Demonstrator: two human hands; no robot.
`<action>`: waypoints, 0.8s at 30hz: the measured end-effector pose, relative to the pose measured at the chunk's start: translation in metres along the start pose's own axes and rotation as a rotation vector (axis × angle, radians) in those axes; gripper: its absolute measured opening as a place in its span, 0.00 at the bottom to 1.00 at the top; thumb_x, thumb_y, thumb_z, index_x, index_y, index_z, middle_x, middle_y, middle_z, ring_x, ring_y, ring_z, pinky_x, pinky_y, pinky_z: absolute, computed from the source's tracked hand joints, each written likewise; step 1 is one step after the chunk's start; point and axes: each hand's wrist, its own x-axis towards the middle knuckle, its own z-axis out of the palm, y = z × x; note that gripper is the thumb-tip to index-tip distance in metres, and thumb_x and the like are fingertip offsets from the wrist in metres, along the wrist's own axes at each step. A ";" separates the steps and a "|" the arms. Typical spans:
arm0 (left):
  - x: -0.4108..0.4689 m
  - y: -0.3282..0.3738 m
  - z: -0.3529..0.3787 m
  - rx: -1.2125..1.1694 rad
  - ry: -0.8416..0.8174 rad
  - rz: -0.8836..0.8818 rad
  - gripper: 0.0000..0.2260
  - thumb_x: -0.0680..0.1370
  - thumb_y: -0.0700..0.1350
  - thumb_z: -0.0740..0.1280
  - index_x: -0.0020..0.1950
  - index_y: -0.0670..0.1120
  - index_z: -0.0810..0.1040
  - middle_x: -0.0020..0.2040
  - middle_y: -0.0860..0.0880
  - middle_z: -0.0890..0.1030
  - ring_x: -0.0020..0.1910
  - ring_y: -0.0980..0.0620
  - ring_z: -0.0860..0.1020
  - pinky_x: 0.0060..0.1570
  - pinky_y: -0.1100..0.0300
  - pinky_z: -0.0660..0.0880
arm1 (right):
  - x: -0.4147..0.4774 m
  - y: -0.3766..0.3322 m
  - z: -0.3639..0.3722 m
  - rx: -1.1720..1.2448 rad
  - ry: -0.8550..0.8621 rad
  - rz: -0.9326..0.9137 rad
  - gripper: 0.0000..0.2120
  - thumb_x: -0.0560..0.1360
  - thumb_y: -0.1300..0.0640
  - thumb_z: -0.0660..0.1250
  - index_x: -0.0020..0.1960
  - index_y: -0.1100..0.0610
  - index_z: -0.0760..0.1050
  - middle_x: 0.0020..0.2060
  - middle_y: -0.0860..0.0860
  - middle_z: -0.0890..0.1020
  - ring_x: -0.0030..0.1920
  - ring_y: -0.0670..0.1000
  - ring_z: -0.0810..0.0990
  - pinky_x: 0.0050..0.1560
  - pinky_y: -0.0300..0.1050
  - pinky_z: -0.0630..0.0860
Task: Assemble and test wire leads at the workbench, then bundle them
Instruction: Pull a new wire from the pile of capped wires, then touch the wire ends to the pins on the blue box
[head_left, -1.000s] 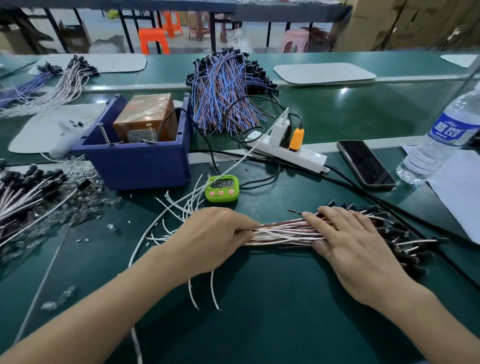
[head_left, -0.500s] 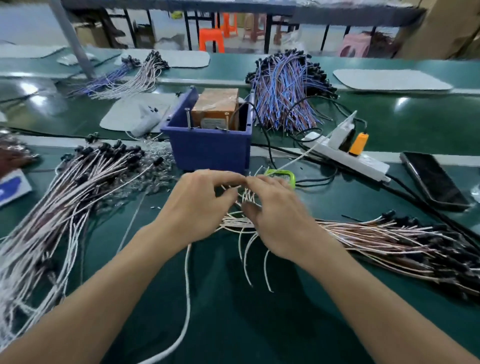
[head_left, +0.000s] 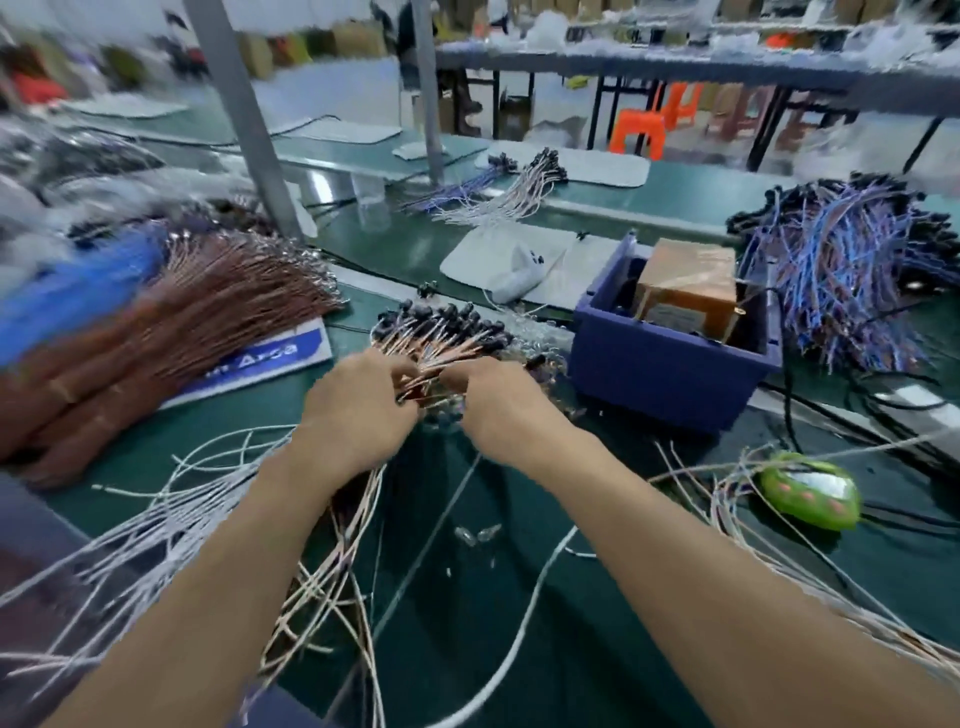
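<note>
Fingers of our left hand (head_left: 358, 415) and right hand (head_left: 501, 410) curl round the sheaf of pink-and-white wire leads with black caps (head_left: 441, 332), on the green table (head_left: 467, 597) at twelve o'clock. The loose white wire strands (head_left: 156, 519) at eight o'clock may snag our forearms and scatter.

Single head-worn view, aimed forward-down, set close over workbench (head_left: 467, 634); blue bin (head_left: 665, 374) framed at 2 o'clock; edges blurred.
</note>
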 end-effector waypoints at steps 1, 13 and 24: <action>0.001 -0.005 0.002 0.010 -0.039 0.034 0.16 0.76 0.48 0.72 0.62 0.59 0.82 0.57 0.51 0.80 0.59 0.45 0.77 0.59 0.50 0.77 | 0.006 -0.003 0.003 -0.038 -0.020 -0.019 0.22 0.73 0.69 0.62 0.59 0.49 0.81 0.44 0.53 0.83 0.44 0.56 0.79 0.42 0.43 0.71; 0.010 -0.019 0.021 -0.141 0.093 0.113 0.11 0.74 0.50 0.77 0.56 0.57 0.86 0.60 0.58 0.81 0.61 0.52 0.76 0.58 0.57 0.70 | 0.018 0.000 -0.011 -0.298 0.154 -0.122 0.13 0.70 0.71 0.62 0.46 0.54 0.72 0.44 0.53 0.78 0.53 0.57 0.73 0.52 0.50 0.67; -0.018 -0.010 -0.059 -1.003 -0.213 0.230 0.08 0.72 0.37 0.77 0.49 0.47 0.89 0.41 0.45 0.88 0.40 0.53 0.86 0.42 0.68 0.79 | -0.098 0.017 -0.061 0.117 0.456 -0.057 0.06 0.81 0.53 0.67 0.46 0.45 0.76 0.32 0.43 0.81 0.33 0.46 0.78 0.34 0.43 0.76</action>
